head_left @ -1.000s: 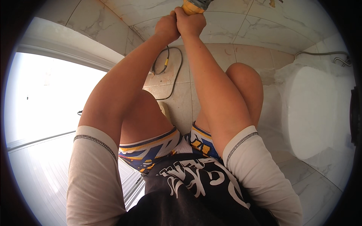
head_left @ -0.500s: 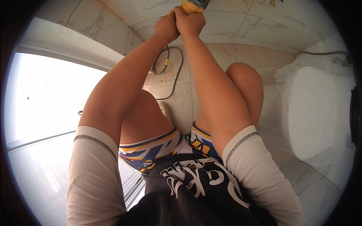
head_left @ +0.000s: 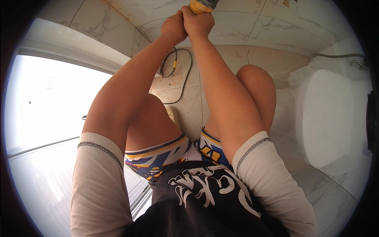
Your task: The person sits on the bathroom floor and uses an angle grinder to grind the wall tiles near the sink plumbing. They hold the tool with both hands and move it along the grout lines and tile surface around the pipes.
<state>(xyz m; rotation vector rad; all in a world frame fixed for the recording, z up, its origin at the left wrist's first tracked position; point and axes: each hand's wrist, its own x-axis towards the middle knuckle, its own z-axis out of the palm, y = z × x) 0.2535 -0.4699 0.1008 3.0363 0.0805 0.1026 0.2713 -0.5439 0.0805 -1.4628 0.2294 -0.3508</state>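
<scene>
At the top of the view, both my arms stretch forward to a yellow and dark-grey power tool, held up against the marble-look wall tiles. My right hand is wrapped round its yellow body. Pressed close beside it, my left hand is closed too, its fingers mostly turned away from view. The picture's top edge cuts off the tool's front end. A dark cord with yellow bands loops on the floor beneath my hands.
To the right stands a white toilet covered in thin plastic film. A grey hose runs along the wall behind it. A bright door opening lies at the left. My knees are bent over the tiled floor.
Very little differs: both hands stay closed at the power tool, with only a slight shift of the view.
</scene>
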